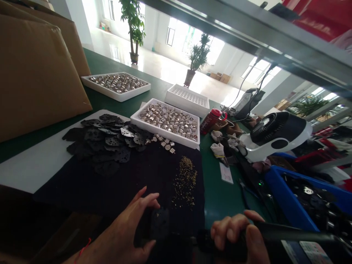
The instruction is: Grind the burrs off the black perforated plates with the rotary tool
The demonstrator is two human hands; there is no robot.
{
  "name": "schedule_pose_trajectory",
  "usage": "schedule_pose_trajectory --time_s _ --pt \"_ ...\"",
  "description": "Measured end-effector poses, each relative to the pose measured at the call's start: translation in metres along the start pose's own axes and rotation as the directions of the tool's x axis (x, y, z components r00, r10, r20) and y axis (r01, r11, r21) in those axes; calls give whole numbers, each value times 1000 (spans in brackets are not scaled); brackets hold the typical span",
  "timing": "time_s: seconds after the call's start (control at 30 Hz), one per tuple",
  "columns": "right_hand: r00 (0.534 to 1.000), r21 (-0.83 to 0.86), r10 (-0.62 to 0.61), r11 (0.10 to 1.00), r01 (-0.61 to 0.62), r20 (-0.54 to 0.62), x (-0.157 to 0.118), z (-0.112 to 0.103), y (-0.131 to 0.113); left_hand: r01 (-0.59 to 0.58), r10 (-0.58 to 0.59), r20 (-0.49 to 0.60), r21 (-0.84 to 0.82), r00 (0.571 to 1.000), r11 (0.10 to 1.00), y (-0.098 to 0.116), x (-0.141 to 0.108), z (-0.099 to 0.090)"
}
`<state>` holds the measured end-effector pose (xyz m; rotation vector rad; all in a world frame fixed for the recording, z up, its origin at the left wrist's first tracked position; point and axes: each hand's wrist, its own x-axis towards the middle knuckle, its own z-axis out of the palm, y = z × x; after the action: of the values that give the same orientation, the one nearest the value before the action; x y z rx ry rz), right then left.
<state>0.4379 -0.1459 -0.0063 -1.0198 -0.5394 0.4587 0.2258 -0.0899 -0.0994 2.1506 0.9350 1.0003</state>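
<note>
My left hand (132, 223) is at the lower middle, thumb and fingers spread in a C shape. Beside its fingertips is a small dark plate (160, 223); whether they touch it is hard to make out. My right hand (239, 234) is wrapped round a black handheld tool (275, 238), which looks like an electric screwdriver with stickers on its body. Its tip points left and is lost in shadow. Tiny brass-coloured screws (185, 179) lie scattered on the black mat (148, 176). A heap of black plates (107, 139) lies behind my left hand, next to several loose small metal motors (166, 145).
White trays of metal motors stand behind, one near (165, 135) and one farther left (121, 97). A white foam block (187, 99), red bottle (211, 119) and black-and-white fan (277, 134) are farther back. At right sits a blue bin (294, 198); a cardboard box (38, 73) is left.
</note>
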Motion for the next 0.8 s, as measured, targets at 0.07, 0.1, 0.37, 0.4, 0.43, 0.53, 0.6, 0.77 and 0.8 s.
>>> schedule_pose_trajectory --time_s 0.07,0.1,0.37,0.4,0.43,0.53,0.6,0.77,0.8 --pt "995 11 -78 997 79 -59 7 9 5 4 -4 -25 -6 1000 1000 -3 -3 3" --pt "991 6 -87 996 88 -97 9 13 8 1 -2 -37 -7 999 1000 -5 -4 4" --pt "975 28 -61 997 69 -215 6 34 26 -16 12 66 64 998 998 0 1 -5" --pt "973 23 -66 997 73 -223 6 35 27 -20 15 67 65 998 998 0 2 -5" --pt "970 18 -70 997 76 -231 6 36 28 -20 16 64 67 998 998 1 2 -6" --pt "967 13 -76 997 81 -242 7 38 30 -17 14 46 65 999 998 0 0 -4" --pt "969 14 -77 997 82 -233 7 39 32 -18 16 35 53 999 998 0 0 -3" --pt "970 2 -69 997 71 -232 8 40 35 -11 11 16 33 1000 999 0 0 -2" --pt "970 -1 -69 998 70 -233 8 40 35 -16 15 15 36 1000 999 0 0 -1"
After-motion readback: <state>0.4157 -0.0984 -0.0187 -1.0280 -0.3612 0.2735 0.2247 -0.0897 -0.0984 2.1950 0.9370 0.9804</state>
